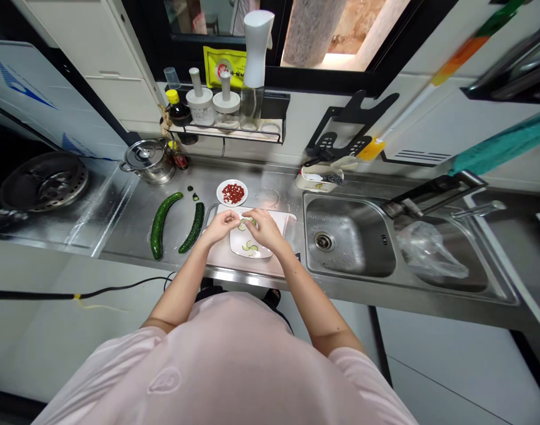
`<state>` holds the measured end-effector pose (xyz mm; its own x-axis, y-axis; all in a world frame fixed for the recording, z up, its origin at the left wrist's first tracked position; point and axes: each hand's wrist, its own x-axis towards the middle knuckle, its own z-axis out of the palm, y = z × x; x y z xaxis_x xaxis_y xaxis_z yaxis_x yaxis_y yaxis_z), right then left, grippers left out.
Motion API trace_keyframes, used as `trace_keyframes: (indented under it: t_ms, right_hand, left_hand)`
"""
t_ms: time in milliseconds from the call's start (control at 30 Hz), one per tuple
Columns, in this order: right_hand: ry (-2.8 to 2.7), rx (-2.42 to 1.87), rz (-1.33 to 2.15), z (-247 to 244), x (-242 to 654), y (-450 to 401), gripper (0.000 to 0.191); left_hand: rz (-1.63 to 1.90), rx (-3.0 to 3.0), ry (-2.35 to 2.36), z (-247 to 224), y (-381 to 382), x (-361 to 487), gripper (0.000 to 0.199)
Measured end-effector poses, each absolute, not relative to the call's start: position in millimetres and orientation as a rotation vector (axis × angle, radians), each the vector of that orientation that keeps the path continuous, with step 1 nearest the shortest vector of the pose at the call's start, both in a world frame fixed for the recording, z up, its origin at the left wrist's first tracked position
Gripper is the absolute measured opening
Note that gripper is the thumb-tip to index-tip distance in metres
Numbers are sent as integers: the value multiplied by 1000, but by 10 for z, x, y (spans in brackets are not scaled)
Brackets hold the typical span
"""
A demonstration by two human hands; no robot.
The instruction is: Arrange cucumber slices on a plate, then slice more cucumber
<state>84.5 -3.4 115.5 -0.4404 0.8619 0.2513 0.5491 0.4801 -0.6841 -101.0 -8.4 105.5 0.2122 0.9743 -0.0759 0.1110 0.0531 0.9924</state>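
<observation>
Left hand (224, 226) and right hand (261, 228) are curling narrowly, grip unclear. Slices (251, 248) are lying below, frame centre, nearer the right.

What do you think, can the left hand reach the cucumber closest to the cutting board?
Probably yes. The left hand is at the square plate, and the cucumber lies close by on the counter, with nothing covering it. Only the cutting board's edge seems to lie between them.

A plate (238, 243) lies on the board (219, 260) (a dish (219, 193) behind it); cucumbers (159, 229) left; sink (356, 251) right.
</observation>
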Motion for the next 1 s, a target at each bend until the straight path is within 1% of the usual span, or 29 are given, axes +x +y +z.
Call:
trace_keyframes:
  t_ms: [233,433,567,733,867,1000]
  right_hand:
    - [-2185,-1157,703,1153,819,-22,9]
    - [-2129,-1137,739,1192,831,1,9]
    - [-2114,-1139,733,1238,843,28,11]
    - [-2092,-1129,747,1276,847,48,12]
    - [-2110,-1085,752,1309,853,47,13]
    - [-2127,-1058,747,1317,874,40,15]
  left_hand:
    - [915,1288,1126,1042,-98,-961,25]
    - [982,1085,1164,991,-108,-958,34]
    - [892,918,1222,952,-131,-927,41]
    - [771,644,1069,963,-164,-876,50]
    - [717,473,965,1013,-138,-854,46]
    - [729,428,919,1035,-94,-845,38]
